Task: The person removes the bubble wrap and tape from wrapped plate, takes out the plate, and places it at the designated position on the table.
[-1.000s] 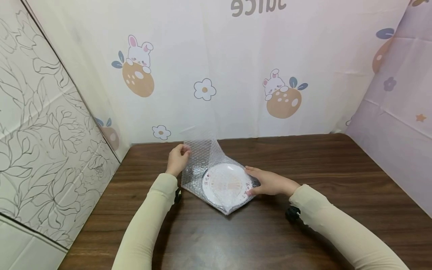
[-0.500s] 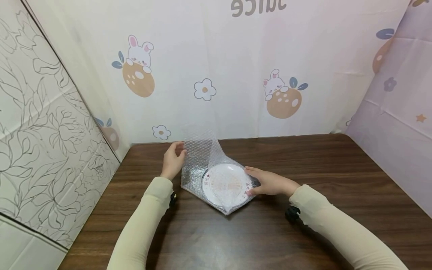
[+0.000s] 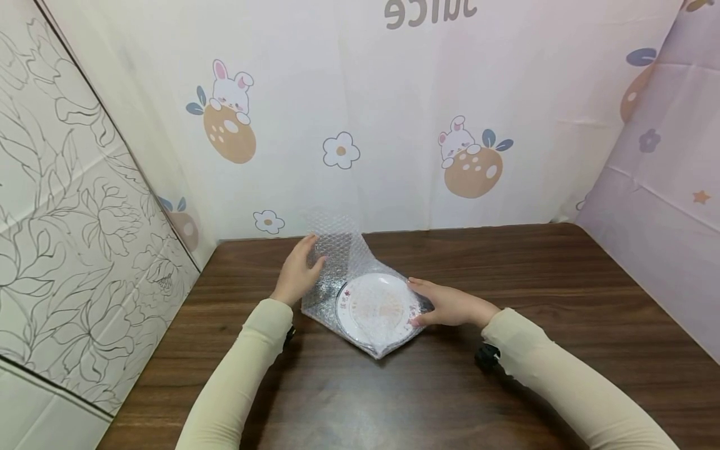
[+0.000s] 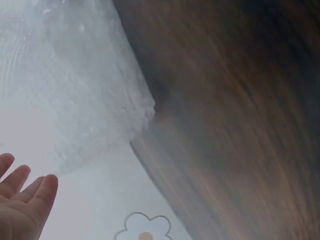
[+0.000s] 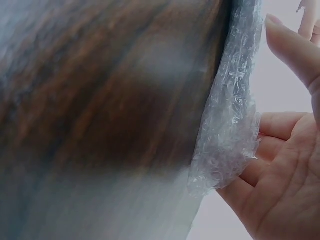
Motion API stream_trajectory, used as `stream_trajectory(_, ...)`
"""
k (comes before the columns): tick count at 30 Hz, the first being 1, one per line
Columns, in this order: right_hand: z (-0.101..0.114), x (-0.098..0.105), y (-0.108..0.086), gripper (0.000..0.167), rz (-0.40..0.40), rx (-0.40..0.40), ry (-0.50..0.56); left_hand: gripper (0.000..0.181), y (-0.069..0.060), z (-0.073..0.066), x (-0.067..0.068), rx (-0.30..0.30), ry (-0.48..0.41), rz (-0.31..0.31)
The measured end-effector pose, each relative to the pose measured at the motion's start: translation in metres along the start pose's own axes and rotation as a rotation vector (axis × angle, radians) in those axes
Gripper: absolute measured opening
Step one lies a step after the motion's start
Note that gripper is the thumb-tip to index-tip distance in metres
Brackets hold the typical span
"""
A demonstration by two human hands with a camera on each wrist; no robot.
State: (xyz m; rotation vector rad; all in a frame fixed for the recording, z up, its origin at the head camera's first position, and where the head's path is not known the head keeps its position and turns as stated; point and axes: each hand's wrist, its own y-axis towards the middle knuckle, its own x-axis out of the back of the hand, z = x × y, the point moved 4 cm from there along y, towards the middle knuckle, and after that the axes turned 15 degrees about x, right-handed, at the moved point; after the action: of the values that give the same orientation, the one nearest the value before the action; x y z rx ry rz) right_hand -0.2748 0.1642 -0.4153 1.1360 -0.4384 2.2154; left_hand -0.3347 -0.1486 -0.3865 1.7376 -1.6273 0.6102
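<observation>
A round white plate (image 3: 378, 309) with red marks on its rim lies under clear bubble wrap (image 3: 335, 250) on the table. The wrap's loose end stands up behind the plate on the left; its corner shows in the left wrist view. My left hand (image 3: 298, 270) is beside that loose end, fingers spread and thumb apart, pinching nothing. At the plate's right edge my right hand (image 3: 450, 304) holds the wrapped plate, thumb on the near side and fingers on the far side. In the right wrist view, the right-hand fingers (image 5: 280, 125) touch the crumpled wrap edge.
The brown wooden table (image 3: 534, 281) reaches back to a white cloth (image 3: 388, 156) printed with rabbits and flowers. A flower-patterned panel (image 3: 84, 219) stands at the left, and another cloth (image 3: 664, 219) hangs at the right.
My left hand, earlier with finger and thumb close together at the wrap's edge, drew back left, then came in again with its fingers spread. The right hand and plate stayed put.
</observation>
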Motion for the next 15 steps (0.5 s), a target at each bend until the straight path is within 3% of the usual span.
stream_trajectory(6,0.0,-0.001,0.0,0.092,0.003,-0.005,0.004,0.073,-0.004,-0.007,-0.014,-0.006,0.106,0.181)
stream_trajectory(11,-0.001,0.0,-0.001,0.092,-0.001,0.006,0.002,0.087,-0.007,-0.005,-0.027,0.046,0.204,0.354)
stream_trajectory(15,0.0,0.0,-0.001,0.091,-0.004,0.009,0.004,0.084,-0.008,-0.003,-0.034,0.08,0.219,0.423)
